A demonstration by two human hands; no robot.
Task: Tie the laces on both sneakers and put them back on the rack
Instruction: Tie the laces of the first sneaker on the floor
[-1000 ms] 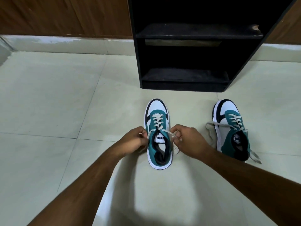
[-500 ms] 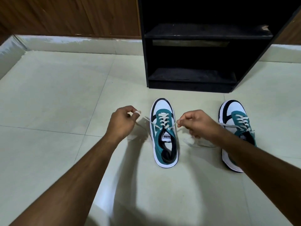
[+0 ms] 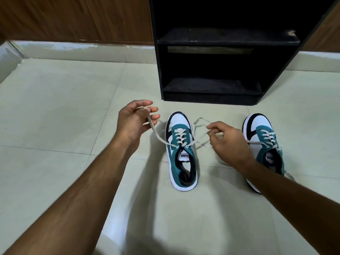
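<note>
The left hand (image 3: 135,122) curls its fingers round one lace end (image 3: 156,133), palm turned up, and the lace runs taut down to the top eyelets of the near sneaker (image 3: 181,151). The right hand (image 3: 228,142) pinches the other lace end (image 3: 197,126) between thumb and fingertips; that end loops loosely above the hand and looks blurred. Both forearms reach in from the bottom edge. The near sneaker stands on the tiled floor (image 3: 64,107), toe toward the black rack (image 3: 211,52), whose two shelves hold nothing visible. The second sneaker (image 3: 263,144) stands to the right, its heel hidden behind the right forearm.
</note>
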